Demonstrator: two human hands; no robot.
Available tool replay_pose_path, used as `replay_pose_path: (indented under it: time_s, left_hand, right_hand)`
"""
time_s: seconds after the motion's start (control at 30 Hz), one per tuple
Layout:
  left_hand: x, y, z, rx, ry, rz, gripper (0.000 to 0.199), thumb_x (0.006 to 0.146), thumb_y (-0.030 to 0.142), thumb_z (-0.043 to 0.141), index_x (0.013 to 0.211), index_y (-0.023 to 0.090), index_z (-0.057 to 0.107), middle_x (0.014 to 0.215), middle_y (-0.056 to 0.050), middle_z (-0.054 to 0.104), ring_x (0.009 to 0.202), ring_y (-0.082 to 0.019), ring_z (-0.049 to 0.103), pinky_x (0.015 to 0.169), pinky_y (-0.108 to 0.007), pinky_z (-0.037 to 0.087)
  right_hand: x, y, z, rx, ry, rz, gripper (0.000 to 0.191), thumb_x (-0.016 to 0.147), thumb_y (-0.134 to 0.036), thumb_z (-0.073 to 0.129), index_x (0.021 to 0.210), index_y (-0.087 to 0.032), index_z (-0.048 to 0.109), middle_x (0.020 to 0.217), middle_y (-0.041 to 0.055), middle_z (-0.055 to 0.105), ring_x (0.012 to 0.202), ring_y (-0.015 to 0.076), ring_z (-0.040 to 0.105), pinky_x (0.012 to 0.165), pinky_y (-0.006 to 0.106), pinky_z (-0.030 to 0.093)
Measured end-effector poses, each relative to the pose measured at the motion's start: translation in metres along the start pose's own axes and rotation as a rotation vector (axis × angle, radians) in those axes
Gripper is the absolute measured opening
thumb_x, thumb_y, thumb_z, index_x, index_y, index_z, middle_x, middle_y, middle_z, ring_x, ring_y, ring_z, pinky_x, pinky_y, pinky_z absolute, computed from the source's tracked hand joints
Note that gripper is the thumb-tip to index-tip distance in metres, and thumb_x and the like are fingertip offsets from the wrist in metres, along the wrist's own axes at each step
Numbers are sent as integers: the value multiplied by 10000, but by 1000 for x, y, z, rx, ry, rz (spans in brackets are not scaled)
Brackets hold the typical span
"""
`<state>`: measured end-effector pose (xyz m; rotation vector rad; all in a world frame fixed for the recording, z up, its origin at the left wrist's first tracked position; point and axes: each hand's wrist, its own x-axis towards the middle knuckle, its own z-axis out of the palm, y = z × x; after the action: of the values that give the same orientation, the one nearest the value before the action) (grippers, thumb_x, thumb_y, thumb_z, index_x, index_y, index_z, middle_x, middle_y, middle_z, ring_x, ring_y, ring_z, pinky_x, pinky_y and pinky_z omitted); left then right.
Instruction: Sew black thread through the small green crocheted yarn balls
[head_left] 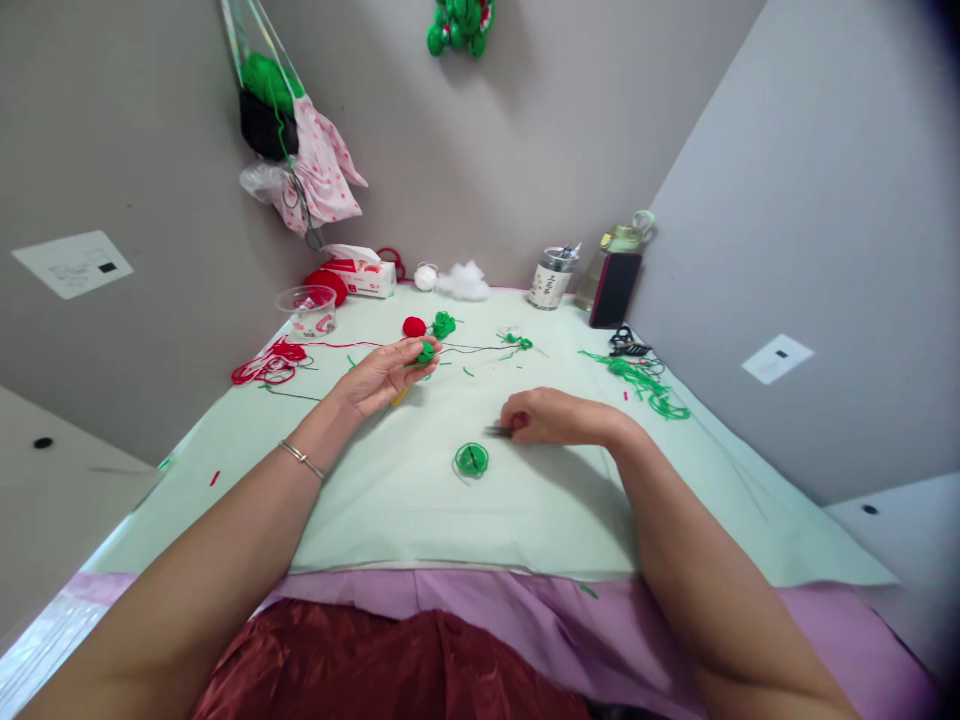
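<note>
My left hand (382, 376) holds a small green yarn piece (425, 353) between thumb and fingers, palm turned up. A dark strand runs from near it to a green bit (523, 343) on the table. My right hand (544, 415) is closed round the red handles of small scissors (501, 431), whose blurred blades point left, just above the cloth. Below and left of the scissors lies a round coil of green yarn (472, 459). A yellow object (400, 397) shows under my left hand, partly covered.
Red yarn (274, 362), a plastic tub (307, 312) and a tissue box (364, 275) stand left. Green strands (645, 385), black clips (627, 343), a phone (616, 290) and a pen jar (552, 279) are right. A red ball (413, 327) lies beyond my left hand.
</note>
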<state>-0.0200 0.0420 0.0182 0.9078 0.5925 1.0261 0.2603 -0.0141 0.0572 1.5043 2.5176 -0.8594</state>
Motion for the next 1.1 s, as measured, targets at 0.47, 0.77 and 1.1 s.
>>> replay_pose_path:
  time_s: [0.47, 0.77, 1.1]
  left_hand:
    - [-7, -14, 22, 422, -94, 101, 506, 657, 221, 856, 1155, 247, 765, 1329, -87, 678, 1302, -282, 536, 1079, -392, 399]
    - [-9, -20, 24, 516, -154, 170, 561, 698, 250, 839, 1243, 308, 717, 1430, -46, 614, 1395, -289, 460, 1142, -427, 347]
    - [-12, -21, 28, 551, -171, 163, 604, 700, 270, 840, 1285, 303, 691, 1428, -60, 606, 1070, -217, 621, 1021, -408, 445]
  right_hand:
    - [14, -3, 5, 982, 276, -179, 417, 895, -504, 617, 1108, -146, 625, 694, -25, 519, 534, 93, 517, 477, 216, 370]
    - [17, -12, 13, 838, 298, -169, 422, 945, -556, 540, 990, -152, 654, 550, -82, 289, 462, 66, 262, 439, 217, 202]
    - [17, -22, 17, 785, 262, -177, 426, 952, -546, 521, 892, -149, 665, 576, -68, 290, 493, 68, 251, 455, 225, 211]
